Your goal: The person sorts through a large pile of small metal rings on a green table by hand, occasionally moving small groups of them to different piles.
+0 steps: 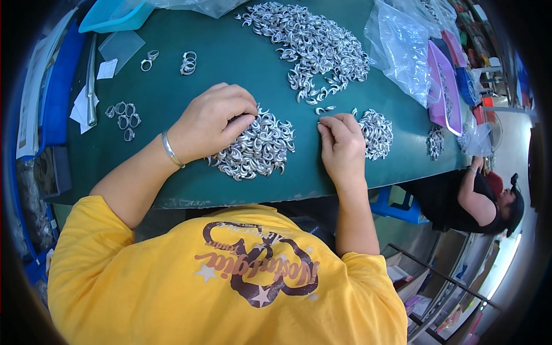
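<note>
My left hand curls over the upper left edge of a pile of small silver crescent-shaped metal pieces. Its thumb and fingers are closed together, and what lies between them is hidden. To the right of that pile, my right hand is closed in a pinch just above the green tabletop; anything in its fingertips is too small to make out. Beside it on the right lies a smaller heap of crescent pieces. A few loose crescents lie just beyond its fingertips.
A large heap of crescents covers the far middle. Ring-shaped metal clamps lie at the left, near a metal rod. Clear plastic bags and a purple basket stand right. Another person sits beyond the right edge.
</note>
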A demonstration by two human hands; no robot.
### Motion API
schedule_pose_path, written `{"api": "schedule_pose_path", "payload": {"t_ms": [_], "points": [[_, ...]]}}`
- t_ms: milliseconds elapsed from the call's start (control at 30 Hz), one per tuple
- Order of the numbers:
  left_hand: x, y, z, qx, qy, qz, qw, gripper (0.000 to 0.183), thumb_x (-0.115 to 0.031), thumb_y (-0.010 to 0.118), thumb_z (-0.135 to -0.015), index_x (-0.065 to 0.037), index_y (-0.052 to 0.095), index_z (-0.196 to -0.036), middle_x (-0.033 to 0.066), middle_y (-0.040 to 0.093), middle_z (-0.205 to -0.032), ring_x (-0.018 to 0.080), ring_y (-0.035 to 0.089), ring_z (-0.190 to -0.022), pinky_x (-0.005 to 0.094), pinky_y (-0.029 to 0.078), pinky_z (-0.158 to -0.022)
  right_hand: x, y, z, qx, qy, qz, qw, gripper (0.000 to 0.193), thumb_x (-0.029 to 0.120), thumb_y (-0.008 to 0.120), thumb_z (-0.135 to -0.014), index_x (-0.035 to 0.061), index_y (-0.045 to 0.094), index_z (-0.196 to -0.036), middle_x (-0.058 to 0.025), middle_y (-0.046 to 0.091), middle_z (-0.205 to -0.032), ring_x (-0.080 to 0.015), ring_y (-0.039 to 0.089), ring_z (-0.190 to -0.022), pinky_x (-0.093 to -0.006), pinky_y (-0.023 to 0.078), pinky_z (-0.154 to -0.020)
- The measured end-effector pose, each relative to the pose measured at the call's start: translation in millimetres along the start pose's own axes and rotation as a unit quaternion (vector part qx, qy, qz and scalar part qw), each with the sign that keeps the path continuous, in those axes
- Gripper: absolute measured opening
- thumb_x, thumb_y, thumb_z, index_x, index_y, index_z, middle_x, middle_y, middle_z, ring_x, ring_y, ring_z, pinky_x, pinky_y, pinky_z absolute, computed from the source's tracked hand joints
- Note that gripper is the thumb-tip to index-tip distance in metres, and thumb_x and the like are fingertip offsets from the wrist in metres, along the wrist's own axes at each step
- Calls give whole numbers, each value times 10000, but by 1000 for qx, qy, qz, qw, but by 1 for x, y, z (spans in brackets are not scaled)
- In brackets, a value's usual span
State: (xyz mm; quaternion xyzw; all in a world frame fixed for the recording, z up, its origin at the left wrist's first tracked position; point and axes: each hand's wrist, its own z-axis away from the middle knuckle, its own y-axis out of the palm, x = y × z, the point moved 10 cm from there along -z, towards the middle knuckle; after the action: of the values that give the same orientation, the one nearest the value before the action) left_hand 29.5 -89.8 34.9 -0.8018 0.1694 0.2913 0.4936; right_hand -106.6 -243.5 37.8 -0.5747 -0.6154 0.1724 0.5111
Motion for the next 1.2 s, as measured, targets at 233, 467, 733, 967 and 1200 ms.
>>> {"api": "schedule_pose_path", "payload": {"t_ms": [233,467,733,967,1200], "points": [[1,-1,2,-7,-5,0,1000,64,-52,692,-876,-22,701,-932,97,689,-1023,273,640,-933,365,509,-841,-22,-48,6,-51,77,3,996,43,-1,707,-811,3,676,-841,-145,654,-848,-343,647,-764,-417,536,-689],[1,0,1,1,-1,6,1000,77,-32,688,-870,-13,698,-944,110,692,-1031,275,646,-939,365,502,-854,-46,-72,-3,-90,70,109,987,98,3,702,-823,4,731,-916,-152,669,-892,-344,634,-863,-430,516,-780],[0,-1,2,-7,0,11,1000,75,-40,693,-878,-14,705,-948,109,691,-1039,270,644,-941,363,507,-841,-19,-4,-16,9,-11,-14,1000,154,-30,726,-785,26,720,-928,-125,665,-944,-335,617,-899,-412,514,-794],[0,-1,4,-10,-1,5,1000,72,-39,696,-877,-17,705,-944,106,690,-1034,269,641,-932,360,509,-834,-10,-26,-1,27,-29,3,999,138,-53,736,-766,13,716,-885,-117,661,-899,-322,634,-821,-411,514,-753],[0,0,2,-7,6,-1,1000,72,-36,696,-871,-20,704,-942,100,692,-1035,265,641,-931,360,508,-833,-9,-17,-1,18,-4,27,999,90,55,744,-820,2,702,-880,-161,671,-861,-352,635,-799,-441,512,-747]]}}
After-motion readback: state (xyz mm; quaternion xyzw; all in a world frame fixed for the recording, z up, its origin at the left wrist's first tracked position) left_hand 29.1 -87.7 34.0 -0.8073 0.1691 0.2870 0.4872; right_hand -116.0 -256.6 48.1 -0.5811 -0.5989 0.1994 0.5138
